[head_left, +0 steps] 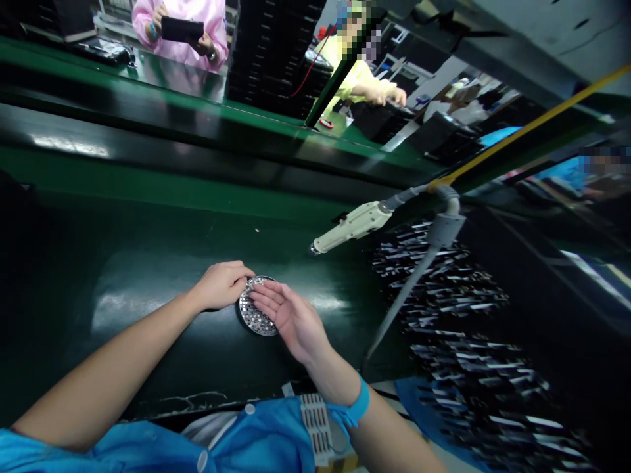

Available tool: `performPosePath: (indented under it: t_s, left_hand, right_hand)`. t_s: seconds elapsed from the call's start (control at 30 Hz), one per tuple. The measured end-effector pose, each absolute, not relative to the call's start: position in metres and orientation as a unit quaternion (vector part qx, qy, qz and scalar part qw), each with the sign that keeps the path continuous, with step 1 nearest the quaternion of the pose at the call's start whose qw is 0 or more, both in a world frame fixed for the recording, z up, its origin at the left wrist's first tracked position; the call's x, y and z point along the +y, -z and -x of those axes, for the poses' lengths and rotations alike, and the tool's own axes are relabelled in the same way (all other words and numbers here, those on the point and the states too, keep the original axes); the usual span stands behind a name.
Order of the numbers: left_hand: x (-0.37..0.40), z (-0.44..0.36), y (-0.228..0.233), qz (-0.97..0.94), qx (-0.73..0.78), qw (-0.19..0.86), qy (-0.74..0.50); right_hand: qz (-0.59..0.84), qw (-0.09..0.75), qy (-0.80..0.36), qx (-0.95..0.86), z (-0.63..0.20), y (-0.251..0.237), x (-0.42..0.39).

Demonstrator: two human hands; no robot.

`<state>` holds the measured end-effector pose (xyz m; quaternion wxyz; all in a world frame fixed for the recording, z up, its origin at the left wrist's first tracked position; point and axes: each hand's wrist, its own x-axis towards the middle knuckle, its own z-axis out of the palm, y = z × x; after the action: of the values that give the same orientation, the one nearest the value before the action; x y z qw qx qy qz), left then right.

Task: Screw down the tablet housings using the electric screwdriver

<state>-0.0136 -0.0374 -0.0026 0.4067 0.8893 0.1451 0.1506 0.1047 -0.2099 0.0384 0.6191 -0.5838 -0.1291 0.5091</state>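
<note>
On the dark green bench lies a round dish with a dark rim, its face covered with many small shiny round bits. My left hand is at the dish's left edge, fingers curled and closed on the rim. Over the right part of the dish is my right hand, palm turned up and sideways, fingers stretched out. Nothing shows in the right palm. Whether its fingertips touch the shiny bits I cannot tell. A blue band circles my right wrist.
A pale electric screwdriver hangs from its cable beyond my right hand. Racks of dark parts stand on the right, with a grey cable before them. Across the bench, a person in pink holds a black box; another in yellow handles black parts.
</note>
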Motion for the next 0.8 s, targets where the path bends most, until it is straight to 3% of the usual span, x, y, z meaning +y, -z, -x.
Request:
performPosePath:
  t_s: [0.07,0.2,0.37,0.6,0.8]
  left_hand:
    - [-0.037,0.013,0.002,-0.890,0.145,0.405,-0.150]
    - [-0.037,0.013,0.004,-0.890,0.147,0.405,-0.150]
    - [-0.037,0.013,0.006,-0.890,0.149,0.405,-0.150]
    - [-0.039,0.012,0.003,-0.887,0.148,0.410,-0.155]
    - [-0.039,0.013,0.003,-0.890,0.151,0.402,-0.151]
  right_hand:
    - [0.654,0.556,-0.441,-0.261,-0.112,-0.039,-0.216]
    - [0.712,0.342,-0.228,-0.570,-0.113,-0.033,-0.225]
    - [0.674,0.176,-0.132,-0.705,-0.098,-0.019,-0.220]
    - [0.562,0.094,-0.171,-0.804,-0.126,-0.028,-0.250]
    - [0.527,0.081,-0.209,-0.820,-0.137,-0.034,-0.238]
